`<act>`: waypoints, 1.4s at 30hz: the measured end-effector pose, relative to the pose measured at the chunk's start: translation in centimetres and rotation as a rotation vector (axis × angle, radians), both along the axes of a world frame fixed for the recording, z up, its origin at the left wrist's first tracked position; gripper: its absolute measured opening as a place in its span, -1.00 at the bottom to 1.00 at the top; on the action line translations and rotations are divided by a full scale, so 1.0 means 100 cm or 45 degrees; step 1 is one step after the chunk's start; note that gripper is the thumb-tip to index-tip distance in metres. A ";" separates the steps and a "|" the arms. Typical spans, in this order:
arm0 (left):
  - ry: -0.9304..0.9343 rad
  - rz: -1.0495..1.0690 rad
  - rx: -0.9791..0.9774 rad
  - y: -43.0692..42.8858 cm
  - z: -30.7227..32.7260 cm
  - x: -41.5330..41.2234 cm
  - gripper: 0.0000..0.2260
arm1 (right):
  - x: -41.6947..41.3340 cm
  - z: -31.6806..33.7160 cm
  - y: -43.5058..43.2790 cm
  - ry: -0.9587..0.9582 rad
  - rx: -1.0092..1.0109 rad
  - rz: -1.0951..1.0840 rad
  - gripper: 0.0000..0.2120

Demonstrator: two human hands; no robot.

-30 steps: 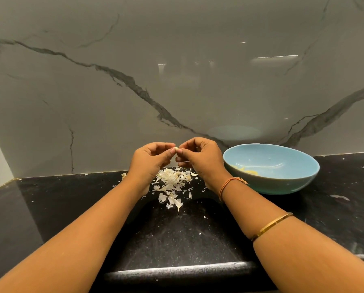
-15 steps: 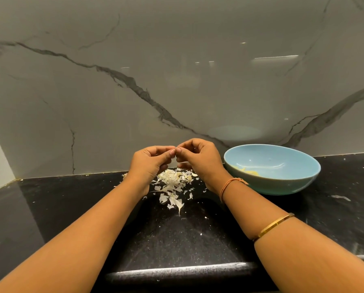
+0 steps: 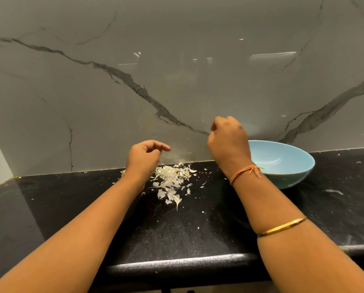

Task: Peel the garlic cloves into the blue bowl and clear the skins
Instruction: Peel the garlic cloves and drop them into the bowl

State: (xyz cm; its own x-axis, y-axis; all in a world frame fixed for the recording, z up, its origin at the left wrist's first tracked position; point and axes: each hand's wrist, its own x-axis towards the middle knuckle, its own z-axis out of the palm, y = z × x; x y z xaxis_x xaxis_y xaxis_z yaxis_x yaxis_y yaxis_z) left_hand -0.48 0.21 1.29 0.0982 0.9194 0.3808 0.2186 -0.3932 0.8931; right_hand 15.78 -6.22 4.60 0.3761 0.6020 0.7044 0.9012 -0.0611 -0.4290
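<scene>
Left hand (image 3: 144, 158), right hand (image 3: 229, 140) apart; one blue bowl (image 3: 282, 163); one skin pile (image 3: 170, 178).

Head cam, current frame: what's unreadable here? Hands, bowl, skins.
- Right hand: seen from the back in the head view, with the curled fingers facing away. Whether it holds a clove is hidden.
- Blue bowl: the right wrist covers the left part of its inside, so any contents there are hidden.
- Skins: the left hand covers the pile's left edge. Any unpeeled clove among them is too small to tell.
</scene>
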 end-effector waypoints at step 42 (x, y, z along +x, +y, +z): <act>0.970 -0.098 -0.079 0.008 0.003 -0.016 -0.90 | -0.022 -0.033 0.021 -0.145 -0.629 0.546 -0.77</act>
